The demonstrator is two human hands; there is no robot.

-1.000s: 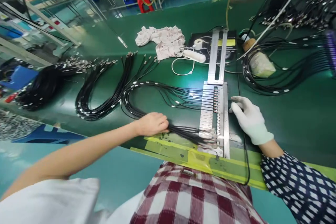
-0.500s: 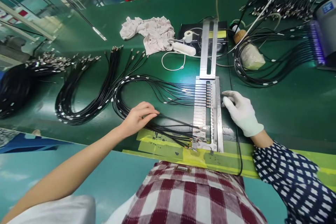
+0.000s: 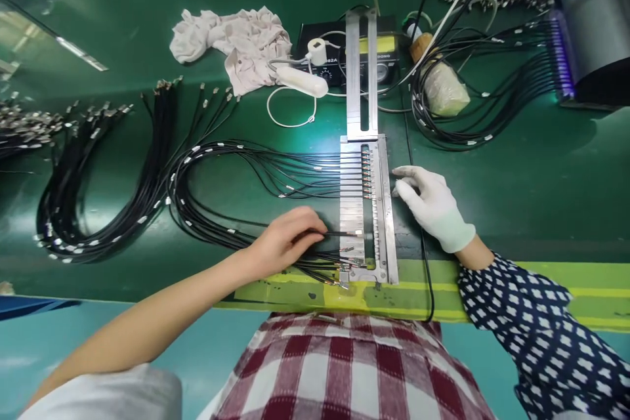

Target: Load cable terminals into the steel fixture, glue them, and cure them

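Note:
My bare left hand (image 3: 290, 239) pinches a thin black cable (image 3: 339, 233) between thumb and fingers, close to its metal-tipped end. That end lies over the left, slotted side of a metal fixture (image 3: 386, 210). Several other cables (image 3: 315, 167) lie side by side in the fixture's upper slots, their connectors lined up in a row. Below my left hand, more loose cable ends (image 3: 325, 262) rest at the lower part of the fixture. My right hand (image 3: 436, 207), in a white glove, is just right of the fixture, thumb and forefinger slightly apart, with nothing visible between them.
Bundles of black cables (image 3: 111, 230) curve across the bench at left. A crumpled cloth (image 3: 256, 46) and a black control box (image 3: 315, 39) sit behind the fixture. At right, cables run into a grey machine (image 3: 598, 33) with a violet glow. Yellow tape (image 3: 492, 292) lines the front edge.
My left hand has moved right along with the cable, bringing the cable's end nearer the fixture's slots. My right hand stays beside the fixture. The whole view has shifted.

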